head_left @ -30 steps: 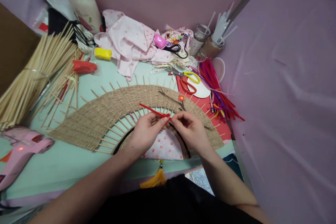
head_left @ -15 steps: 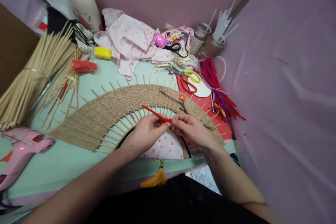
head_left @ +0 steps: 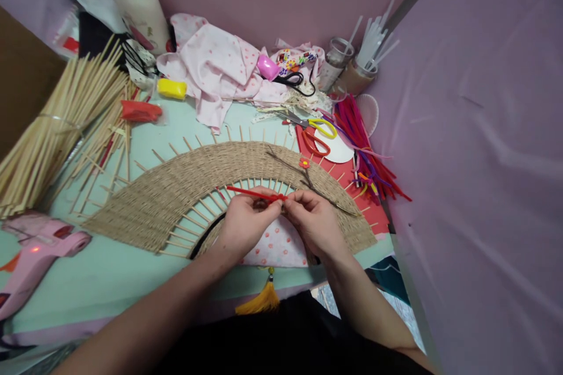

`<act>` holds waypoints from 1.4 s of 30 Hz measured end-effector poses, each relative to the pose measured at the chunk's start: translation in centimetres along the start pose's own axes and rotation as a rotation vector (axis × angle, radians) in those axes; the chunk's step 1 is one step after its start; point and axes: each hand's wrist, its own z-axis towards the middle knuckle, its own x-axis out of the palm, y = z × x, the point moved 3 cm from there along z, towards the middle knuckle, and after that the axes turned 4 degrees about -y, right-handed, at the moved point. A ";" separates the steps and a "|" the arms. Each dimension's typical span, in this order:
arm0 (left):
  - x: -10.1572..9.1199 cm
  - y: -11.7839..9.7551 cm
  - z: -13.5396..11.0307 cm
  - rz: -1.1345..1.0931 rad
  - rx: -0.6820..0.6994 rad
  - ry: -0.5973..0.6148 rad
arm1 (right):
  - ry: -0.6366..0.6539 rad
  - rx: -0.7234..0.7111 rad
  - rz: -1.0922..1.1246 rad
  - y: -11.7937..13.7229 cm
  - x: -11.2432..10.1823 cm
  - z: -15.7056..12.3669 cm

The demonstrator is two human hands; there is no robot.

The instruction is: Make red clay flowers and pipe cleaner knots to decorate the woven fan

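Between my two hands is a red pipe cleaner (head_left: 248,191), its straight end pointing left and its other part bent into a small knot at the fingertips. My left hand (head_left: 248,220) pinches it with thumb and fingers. The fingertips of my right hand (head_left: 314,217) close on the bent part. Below them lies a woven fan (head_left: 189,173) with wooden ribs and a dotted fabric base (head_left: 275,246). A brown twig (head_left: 325,193) with a small red flower (head_left: 304,163) rests on its right side. A yellow tassel (head_left: 261,299) hangs at the fan's bottom.
A pink glue gun (head_left: 39,252) with a lit light lies at left, near bundled wooden sticks (head_left: 61,129). Scissors (head_left: 314,135) and coloured pipe cleaners (head_left: 358,135) lie at right. Dotted cloth (head_left: 215,58), a bottle (head_left: 141,12) and cups of straws (head_left: 360,73) stand behind.
The pipe cleaner's free end has swung lower and further left, now lying flatter. My right hand and forearm have shifted slightly left, showing more of the twig.
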 end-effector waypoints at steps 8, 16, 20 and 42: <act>0.3 0.5 -0.1 -0.108 -0.074 -0.031 | -0.131 -0.457 -0.333 1.3 0.4 -1.1; -0.1 0.4 0.1 -0.064 -0.102 0.090 | 0.041 -0.447 -0.483 2.4 -0.9 -0.4; 0.0 -0.7 -0.1 -0.014 -0.065 0.141 | 0.084 -0.478 -0.565 3.3 -1.0 -0.2; 0.2 -0.2 0.4 0.158 -0.021 0.141 | 0.210 -0.442 -0.549 4.3 -0.5 1.1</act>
